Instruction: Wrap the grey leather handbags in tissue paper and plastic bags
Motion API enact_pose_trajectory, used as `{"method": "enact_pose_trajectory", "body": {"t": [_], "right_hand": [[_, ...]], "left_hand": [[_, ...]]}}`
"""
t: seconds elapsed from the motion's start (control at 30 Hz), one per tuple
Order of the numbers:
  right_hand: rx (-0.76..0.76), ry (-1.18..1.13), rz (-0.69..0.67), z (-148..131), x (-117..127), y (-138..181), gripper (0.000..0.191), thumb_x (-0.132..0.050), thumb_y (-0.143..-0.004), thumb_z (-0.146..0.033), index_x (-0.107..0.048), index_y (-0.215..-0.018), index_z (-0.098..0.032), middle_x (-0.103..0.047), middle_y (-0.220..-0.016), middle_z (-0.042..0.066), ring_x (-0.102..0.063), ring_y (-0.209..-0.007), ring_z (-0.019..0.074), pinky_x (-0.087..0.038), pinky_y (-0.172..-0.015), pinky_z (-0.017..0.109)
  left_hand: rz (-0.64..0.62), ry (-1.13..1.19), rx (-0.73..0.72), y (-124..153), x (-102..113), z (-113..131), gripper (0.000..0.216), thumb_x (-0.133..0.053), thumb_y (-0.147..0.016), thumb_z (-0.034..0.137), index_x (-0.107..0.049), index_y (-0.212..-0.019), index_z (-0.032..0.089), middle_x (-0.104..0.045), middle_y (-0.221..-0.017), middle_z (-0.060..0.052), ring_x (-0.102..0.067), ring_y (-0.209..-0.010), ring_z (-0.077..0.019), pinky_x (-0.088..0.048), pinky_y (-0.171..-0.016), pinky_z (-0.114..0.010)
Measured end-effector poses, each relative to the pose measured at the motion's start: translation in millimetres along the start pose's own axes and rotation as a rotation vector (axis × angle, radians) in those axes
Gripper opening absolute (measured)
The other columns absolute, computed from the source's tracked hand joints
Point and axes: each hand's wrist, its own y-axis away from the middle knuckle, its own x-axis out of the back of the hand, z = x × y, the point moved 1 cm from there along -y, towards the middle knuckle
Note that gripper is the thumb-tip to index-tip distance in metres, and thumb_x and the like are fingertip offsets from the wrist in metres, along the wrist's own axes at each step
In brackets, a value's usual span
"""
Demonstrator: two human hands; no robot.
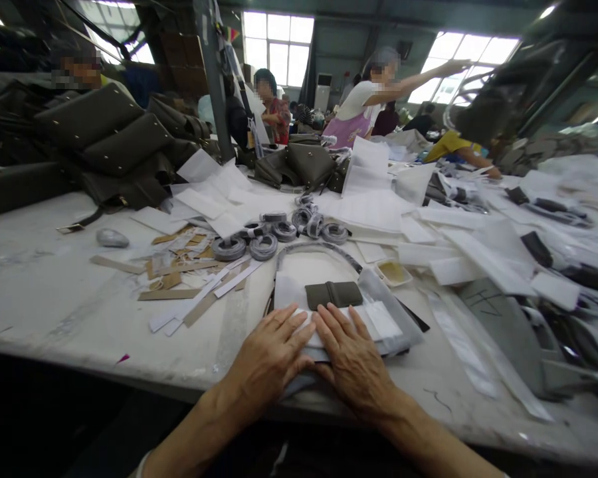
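In the head view, the left hand lies palm down with its grip spread flat, the fingers only slightly apart, resting on a white sheet. The right hand lies the same way, its grip flat and unclosed, fingers fanned a little on that sheet. The fingertips of both hands nearly meet, and neither hand pinches anything that can be seen; the thumbs are low and partly hidden.

The pale table is scuffed and crowded. Beyond the hands lie coiled straps in clear wrap, with cardboard strips to their left and a small dish of something yellowish to the right. White foam sheets spread across the middle, and dark bags are heaped at far left. Across the room are a person in a purple apron with one arm stretched out, a person in a red patterned top, and bright windows.

The bag lies flat near the table's front edge, under the hands and the wrapping. Its wrapped handle arches away from the person, and a dark olive flap shows above the fingertips, smooth, with a raised ridge down its middle.
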Motion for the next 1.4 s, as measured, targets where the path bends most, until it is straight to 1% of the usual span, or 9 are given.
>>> {"method": "enact_pose_trajectory", "body": {"t": [0.27,0.4,0.53,0.67,0.8,1.0,1.1,1.2,1.4], "right_hand": [[0.102,-0.074,0.108,2.1,4.7,4.2,0.055,-0.055,-0.095,-0.048,-0.053,-0.137,-0.013,-0.059,-0.138,0.013,-0.047,-0.133,0.0285,-0.031,-0.115,0.051],[0.212,-0.153,0.08,6.7,14.8,18.0,0.052,-0.059,-0.094,-0.038,-0.05,-0.139,-0.012,-0.06,-0.136,0.013,-0.046,-0.135,0.0259,-0.033,-0.116,0.05],[0.275,-0.139,0.026,1.4,21.3,33.4,0.048,-0.063,-0.091,-0.032,-0.053,-0.137,-0.02,-0.051,-0.146,0.011,-0.037,-0.141,0.0288,-0.03,-0.117,0.056],[0.233,-0.175,0.122,-9.9,17.7,26.3,0.019,-0.054,-0.095,-0.018,-0.067,-0.109,-0.021,-0.054,-0.143,0.009,-0.039,-0.14,0.0275,-0.028,-0.118,0.057],[0.243,-0.227,0.233,-17.5,13.2,4.0,0.025,-0.043,-0.099,-0.013,-0.065,-0.09,-0.019,-0.061,-0.134,0.011,-0.05,-0.131,0.026,-0.035,-0.113,0.056],[0.089,-0.253,0.398,-18.3,11.3,-11.2,0.009,-0.056,-0.093,-0.012,-0.061,-0.092,-0.019,-0.067,-0.12,0.011,-0.061,-0.109,0.0241,-0.049,-0.096,0.047],[0.098,-0.272,0.403,-13.5,10.1,-10.3,0.019,-0.059,-0.094,-0.02,-0.057,-0.113,-0.016,-0.067,-0.119,0.013,-0.061,-0.11,0.0242,-0.05,-0.093,0.045],[0.16,-0.211,0.29,-11.1,10.7,-7.4,0.038,-0.049,-0.097,-0.016,-0.049,-0.135,-0.014,-0.066,-0.125,0.013,-0.058,-0.12,0.0231,-0.046,-0.101,0.044],[0.086,-0.011,0.129,-22.8,9.1,-4.3,0.045,-0.038,-0.095,-0.009,-0.052,-0.138,-0.01,-0.062,-0.134,0.013,-0.054,-0.126,0.0263,-0.039,-0.109,0.046]], "left_hand": [[0.202,-0.026,-0.007,24.6,-21.4,5.3,0.028,-0.047,-0.1,0.025,-0.063,-0.121,0.017,-0.07,-0.12,-0.007,-0.06,-0.12,-0.0244,-0.052,-0.1,-0.04],[0.179,0.041,0.013,23.6,-23.0,5.1,0.027,-0.047,-0.1,0.025,-0.063,-0.12,0.017,-0.071,-0.117,-0.007,-0.062,-0.118,-0.0246,-0.053,-0.097,-0.04],[0.066,0.161,0.057,20.1,-20.5,-2.0,0.025,-0.052,-0.098,0.029,-0.065,-0.118,0.02,-0.071,-0.117,-0.006,-0.062,-0.118,-0.025,-0.053,-0.094,-0.04],[-0.16,0.343,0.12,12.3,-9.5,-15.8,0.029,-0.063,-0.092,0.031,-0.065,-0.12,0.025,-0.069,-0.122,-0.004,-0.06,-0.12,-0.0229,-0.049,-0.101,-0.037],[-0.363,0.543,0.139,-6.9,13.8,-32.1,0.037,-0.064,-0.09,0.026,-0.062,-0.127,0.027,-0.065,-0.129,-0.002,-0.059,-0.12,-0.019,-0.043,-0.105,-0.03],[-0.492,0.584,0.085,-27.8,40.6,-32.5,0.049,-0.07,-0.086,0.033,-0.058,-0.133,0.025,-0.064,-0.13,-0.005,-0.061,-0.118,-0.0225,-0.044,-0.103,-0.03],[-0.395,0.445,0.052,-13.7,28.7,-22.7,0.065,-0.077,-0.078,0.031,-0.052,-0.138,0.021,-0.057,-0.139,-0.01,-0.056,-0.126,-0.0264,-0.045,-0.107,-0.035],[-0.119,0.249,-0.003,10.2,3.5,-16.6,0.047,-0.054,-0.092,0.011,-0.05,-0.138,0.017,-0.059,-0.137,-0.011,-0.054,-0.129,-0.0223,-0.046,-0.107,-0.037],[0.168,0.135,-0.011,30.7,-22.8,-13.5,0.039,-0.037,-0.097,0.007,-0.055,-0.132,0.015,-0.067,-0.126,-0.011,-0.059,-0.123,-0.0179,-0.052,-0.102,-0.033]]}}
